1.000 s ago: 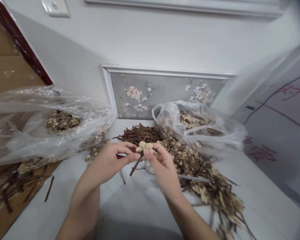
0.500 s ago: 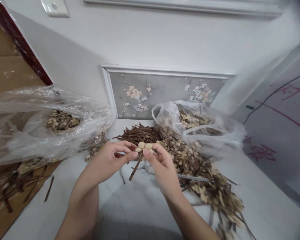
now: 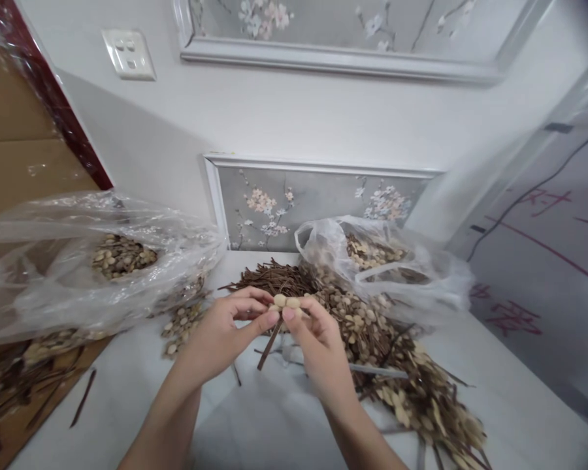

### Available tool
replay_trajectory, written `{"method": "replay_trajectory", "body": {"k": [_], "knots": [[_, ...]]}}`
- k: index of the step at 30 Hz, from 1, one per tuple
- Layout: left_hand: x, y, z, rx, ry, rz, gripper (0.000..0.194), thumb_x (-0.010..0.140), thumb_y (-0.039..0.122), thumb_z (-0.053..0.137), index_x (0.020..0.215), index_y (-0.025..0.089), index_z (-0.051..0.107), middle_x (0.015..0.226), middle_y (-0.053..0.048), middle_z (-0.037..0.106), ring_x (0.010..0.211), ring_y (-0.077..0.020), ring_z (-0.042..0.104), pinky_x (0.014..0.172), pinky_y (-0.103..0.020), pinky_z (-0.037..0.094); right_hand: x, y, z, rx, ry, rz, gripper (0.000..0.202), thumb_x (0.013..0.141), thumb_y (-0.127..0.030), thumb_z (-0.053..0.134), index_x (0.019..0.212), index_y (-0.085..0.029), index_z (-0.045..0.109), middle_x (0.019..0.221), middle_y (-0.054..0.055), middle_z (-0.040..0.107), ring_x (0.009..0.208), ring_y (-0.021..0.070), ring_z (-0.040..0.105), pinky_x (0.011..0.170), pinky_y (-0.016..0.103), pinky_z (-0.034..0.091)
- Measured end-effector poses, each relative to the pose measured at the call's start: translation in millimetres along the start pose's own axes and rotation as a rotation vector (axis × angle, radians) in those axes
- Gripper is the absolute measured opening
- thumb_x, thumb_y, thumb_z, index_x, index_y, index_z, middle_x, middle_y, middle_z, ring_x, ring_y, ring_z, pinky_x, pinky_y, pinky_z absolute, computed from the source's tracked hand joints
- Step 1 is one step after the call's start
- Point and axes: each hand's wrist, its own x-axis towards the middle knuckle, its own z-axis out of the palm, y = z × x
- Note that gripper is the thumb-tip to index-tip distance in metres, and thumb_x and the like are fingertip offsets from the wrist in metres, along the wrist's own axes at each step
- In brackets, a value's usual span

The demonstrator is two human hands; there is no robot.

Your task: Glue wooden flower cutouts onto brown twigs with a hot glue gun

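Note:
Between my two hands is a small flower-shaped piece (image 3: 280,301) with pale round petals and a flat brown stem pointing down. My left hand (image 3: 232,329) pinches its left side with thumb and fingertips. From the right, my right hand (image 3: 321,336) presses thumb and fingers on the petals. Behind my hands lies a pile of brown stems (image 3: 274,277). A heap of similar pale-petalled pieces (image 3: 362,320) spreads right and toward me, partly hidden by my right hand.
A clear plastic bag (image 3: 191,251) of pale pieces sits left; a white plastic bag (image 3: 436,281) holds more at right. Loose petals (image 3: 179,329) lie beside my left wrist. Stems rest on cardboard (image 3: 53,398) at far left. The wall (image 3: 333,117) stands behind the white tabletop (image 3: 255,418).
My view has tilted up, so the wall shows more and the table things sit lower. Both hands still hold the flower-shaped piece, almost in the same pose.

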Motion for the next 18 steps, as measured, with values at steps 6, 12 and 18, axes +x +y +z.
{"method": "replay_trajectory", "body": {"k": [6, 12, 18], "knots": [[2.2, -4.0, 1.3, -0.019, -0.033, 0.012, 0.031, 0.089, 0.04, 0.06, 0.072, 0.017, 0.073, 0.108, -0.008, 0.06, 0.1, -0.0207, 0.061, 0.078, -0.027, 0.049, -2.0, -0.3, 0.1, -0.068, -0.012, 0.021, 0.024, 0.086, -0.041, 0.067, 0.09, -0.019, 0.063, 0.066, -0.003, 0.059, 0.045, 0.0036, 0.037, 0.039, 0.015, 0.029], [4.1, -6.6, 1.0, -0.001, -0.041, 0.039, 0.029, 0.09, 0.033, 0.056, 0.07, 0.017, 0.068, 0.103, -0.006, 0.058, 0.094, -0.0177, 0.059, 0.075, -0.026, 0.045, -2.2, 0.5, 0.0, -0.06, -0.013, 0.036, 0.025, 0.084, -0.043, 0.069, 0.089, -0.019, 0.063, 0.06, -0.004, 0.056, 0.043, 0.0043, 0.04, 0.041, 0.017, 0.033], [7.0, -7.3, 4.9, 0.008, -0.014, 0.052, 0.029, 0.088, 0.027, 0.057, 0.062, 0.015, 0.063, 0.098, -0.006, 0.058, 0.088, -0.0164, 0.058, 0.072, -0.026, 0.044, -2.0, 0.4, 0.2, -0.056, -0.026, 0.042, 0.024, 0.084, -0.042, 0.069, 0.088, -0.018, 0.065, 0.059, -0.005, 0.053, 0.046, 0.0041, 0.037, 0.043, 0.016, 0.03]]}}
